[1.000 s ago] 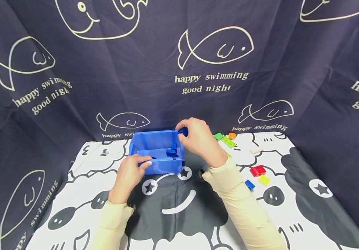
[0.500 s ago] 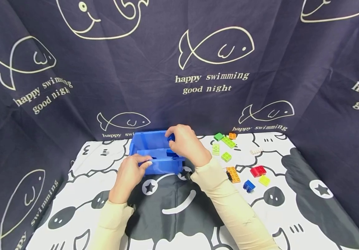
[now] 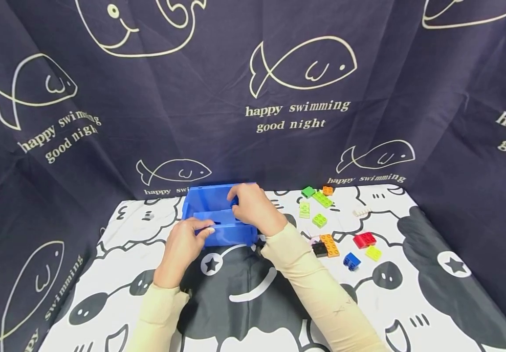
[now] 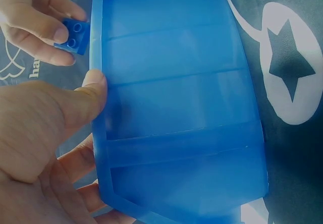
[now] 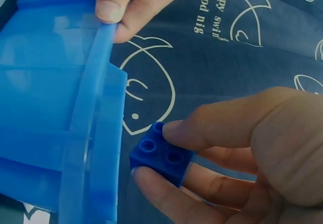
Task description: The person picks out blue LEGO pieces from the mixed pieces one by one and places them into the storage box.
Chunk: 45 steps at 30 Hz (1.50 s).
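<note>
A blue plastic bin (image 3: 228, 235) stands at the back of the cloth-covered table. My left hand (image 3: 184, 249) grips its near rim, thumb on one side and fingers on the other, as the left wrist view shows. My right hand (image 3: 257, 208) is over the right part of the bin in the head view. Between its thumb and fingers it pinches a blue building brick (image 5: 164, 153) with round studs, close to the bin's rim. In the head view this brick is mostly covered by the fingers, and the right hand hides the bin's right inside.
To the right lie several loose bricks: a lime one (image 3: 319, 220), an orange one (image 3: 329, 245), a black one (image 3: 319, 250), a red one (image 3: 364, 240), a yellow one (image 3: 373, 253) and another blue brick (image 3: 351, 261). A dark fish-print curtain (image 3: 217, 122) rises behind the table.
My right hand has moved left and down from the bin's right edge to over its inside, still pinching the blue brick. The left hand has stayed on the rim.
</note>
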{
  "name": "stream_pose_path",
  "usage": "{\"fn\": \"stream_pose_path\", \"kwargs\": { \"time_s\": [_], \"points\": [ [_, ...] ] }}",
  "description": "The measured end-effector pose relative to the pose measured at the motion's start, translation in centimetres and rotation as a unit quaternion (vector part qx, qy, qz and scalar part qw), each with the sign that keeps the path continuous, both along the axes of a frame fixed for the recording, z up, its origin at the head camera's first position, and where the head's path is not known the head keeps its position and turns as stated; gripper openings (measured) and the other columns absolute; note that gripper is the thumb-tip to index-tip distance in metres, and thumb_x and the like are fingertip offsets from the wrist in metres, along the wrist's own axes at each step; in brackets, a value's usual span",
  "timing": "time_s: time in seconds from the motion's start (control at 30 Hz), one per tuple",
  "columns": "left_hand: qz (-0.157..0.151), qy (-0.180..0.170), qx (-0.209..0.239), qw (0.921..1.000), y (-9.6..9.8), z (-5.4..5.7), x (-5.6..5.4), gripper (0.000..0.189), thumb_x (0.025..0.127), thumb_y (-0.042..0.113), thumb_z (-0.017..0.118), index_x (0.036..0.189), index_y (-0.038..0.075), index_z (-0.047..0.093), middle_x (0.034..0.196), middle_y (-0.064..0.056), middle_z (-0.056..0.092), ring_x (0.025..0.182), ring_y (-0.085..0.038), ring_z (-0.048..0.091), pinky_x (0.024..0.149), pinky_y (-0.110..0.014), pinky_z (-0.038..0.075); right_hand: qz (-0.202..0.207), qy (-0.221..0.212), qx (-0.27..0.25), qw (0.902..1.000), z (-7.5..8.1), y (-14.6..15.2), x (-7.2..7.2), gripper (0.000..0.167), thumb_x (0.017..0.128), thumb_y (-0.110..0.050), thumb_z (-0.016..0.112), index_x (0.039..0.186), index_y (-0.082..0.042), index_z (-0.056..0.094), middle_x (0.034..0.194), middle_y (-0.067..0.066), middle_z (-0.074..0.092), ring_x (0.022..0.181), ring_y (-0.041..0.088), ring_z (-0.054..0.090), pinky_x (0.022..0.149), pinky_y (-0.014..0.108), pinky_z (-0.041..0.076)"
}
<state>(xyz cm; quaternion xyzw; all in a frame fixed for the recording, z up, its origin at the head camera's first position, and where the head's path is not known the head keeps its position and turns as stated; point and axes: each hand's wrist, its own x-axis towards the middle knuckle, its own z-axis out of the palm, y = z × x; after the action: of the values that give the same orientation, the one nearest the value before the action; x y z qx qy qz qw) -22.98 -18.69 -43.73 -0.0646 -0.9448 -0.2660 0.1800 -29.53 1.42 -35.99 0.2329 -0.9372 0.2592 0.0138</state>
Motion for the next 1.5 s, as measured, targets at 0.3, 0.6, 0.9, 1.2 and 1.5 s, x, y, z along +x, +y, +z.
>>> {"fn": "stream_pose_path", "kwargs": {
  "time_s": [0.3,0.6,0.9,1.2,1.5],
  "points": [
    [-0.005,0.008,-0.004,0.9999,0.0,-0.2,0.0,0.021,0.087,0.020,0.085,0.107,0.015,0.084,0.099,-0.005,0.079,0.090,-0.031,0.072,0.073,-0.047,0.053,0.008,0.008,0.002,0.9999,-0.7,-0.3,-0.2,0.021,0.088,-0.007,0.073,0.108,-0.010,0.077,0.113,0.007,0.075,0.096,0.023,0.068,0.087,0.039,0.057],
    [-0.004,0.014,-0.006,0.9999,0.0,-0.1,0.0,0.022,0.086,0.018,0.085,0.108,0.015,0.084,0.100,-0.006,0.078,0.091,-0.032,0.073,0.073,-0.047,0.053,0.012,0.006,0.014,0.9998,-0.8,-0.5,-0.2,0.024,0.087,-0.007,0.073,0.110,-0.009,0.078,0.101,0.005,0.074,0.091,0.020,0.067,0.086,0.037,0.058],
    [-0.003,0.005,-0.003,1.0000,0.1,-0.1,-0.1,0.022,0.087,0.021,0.085,0.108,0.016,0.084,0.102,-0.005,0.079,0.094,-0.032,0.073,0.075,-0.048,0.054,0.006,-0.002,0.009,0.9999,-0.9,-0.4,0.0,0.023,0.087,-0.008,0.072,0.110,-0.010,0.078,0.103,0.006,0.074,0.093,0.020,0.068,0.086,0.037,0.058],
    [-0.003,0.006,-0.004,1.0000,0.1,0.0,-0.1,0.022,0.086,0.020,0.086,0.108,0.016,0.084,0.101,-0.005,0.079,0.093,-0.031,0.073,0.074,-0.047,0.054,0.009,0.014,-0.005,0.9998,-0.7,0.0,0.4,0.022,0.087,-0.007,0.072,0.108,-0.009,0.078,0.102,0.007,0.075,0.094,0.021,0.069,0.087,0.038,0.058],
    [-0.005,0.009,-0.004,0.9999,0.0,-0.1,0.1,0.023,0.086,0.019,0.086,0.108,0.015,0.084,0.100,-0.005,0.079,0.092,-0.032,0.073,0.074,-0.048,0.054,0.006,0.021,-0.019,0.9996,0.6,0.8,1.1,0.023,0.089,-0.008,0.071,0.111,-0.010,0.078,0.107,0.006,0.076,0.098,0.022,0.071,0.087,0.040,0.058]
  ]
}}
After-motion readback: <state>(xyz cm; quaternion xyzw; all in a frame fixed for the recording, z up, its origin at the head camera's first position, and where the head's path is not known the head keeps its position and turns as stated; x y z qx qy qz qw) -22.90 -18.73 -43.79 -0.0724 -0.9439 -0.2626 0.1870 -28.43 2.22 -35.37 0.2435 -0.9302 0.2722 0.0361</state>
